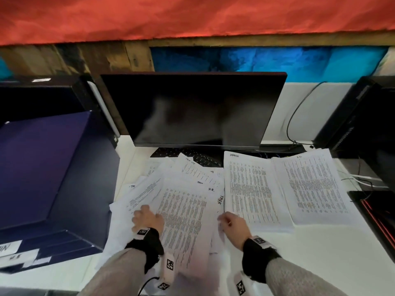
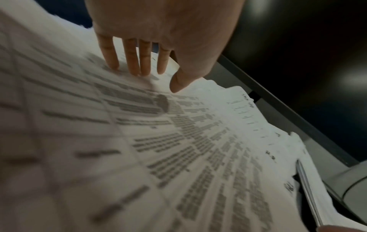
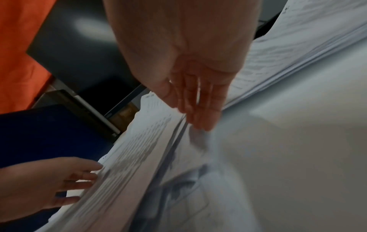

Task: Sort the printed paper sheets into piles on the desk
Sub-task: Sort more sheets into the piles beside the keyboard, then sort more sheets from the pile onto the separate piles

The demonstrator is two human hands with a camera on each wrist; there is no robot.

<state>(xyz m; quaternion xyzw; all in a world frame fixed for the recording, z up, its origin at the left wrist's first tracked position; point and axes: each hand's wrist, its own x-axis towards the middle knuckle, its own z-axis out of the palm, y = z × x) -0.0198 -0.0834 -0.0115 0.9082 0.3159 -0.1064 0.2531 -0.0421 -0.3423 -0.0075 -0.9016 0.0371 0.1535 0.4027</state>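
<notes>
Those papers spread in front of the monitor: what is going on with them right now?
A person is sorting printed sheets on a white desk. The left hand rests with straight fingers on the loose, unsorted heap; the right hand reaches open toward its right edge. Two neat piles already lie to the right, headed ADMIN and I.T..

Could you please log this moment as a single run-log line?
stage: sorting | left hand: fingers straight on loose sheets | right hand: open at their right edge | sorted piles: two, right of the loose sheets

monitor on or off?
Off, it appears: the monitor screen is uniformly black in the head view, showing only faint reflections.
</notes>
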